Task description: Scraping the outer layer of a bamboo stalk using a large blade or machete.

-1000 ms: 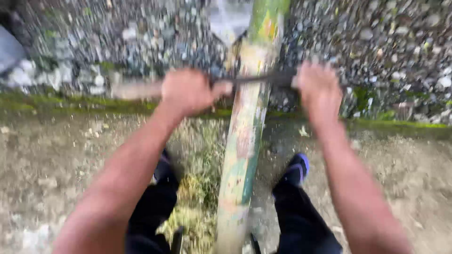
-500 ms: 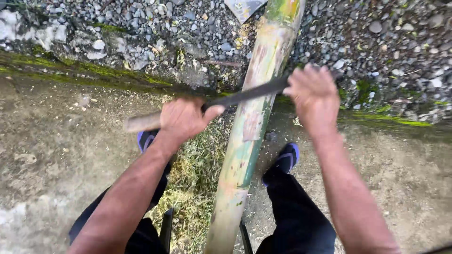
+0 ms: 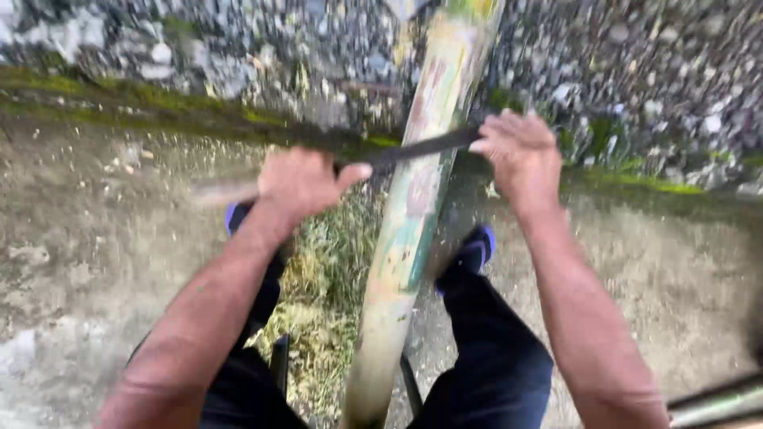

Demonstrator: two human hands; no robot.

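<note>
A long pale green bamboo pole (image 3: 413,206) runs from between my legs up toward the gravel. A dark knife blade (image 3: 421,147) lies across the pole. My left hand (image 3: 302,183) is closed around the knife's wooden handle (image 3: 226,193) to the left of the pole. My right hand (image 3: 520,155) presses on the far end of the blade, right of the pole, fingers curled over it. The frame is motion-blurred.
Grey gravel (image 3: 652,79) fills the top, edged by a mossy strip (image 3: 159,111). Bare dirt ground (image 3: 87,254) lies on both sides. Pale shavings (image 3: 326,294) are piled under the pole between my dark trouser legs and blue shoes (image 3: 477,246).
Both hands and the knife have slid nearer to me along the pole, and the blade has tilted, with the handle side lower. The view shifted left and down.
</note>
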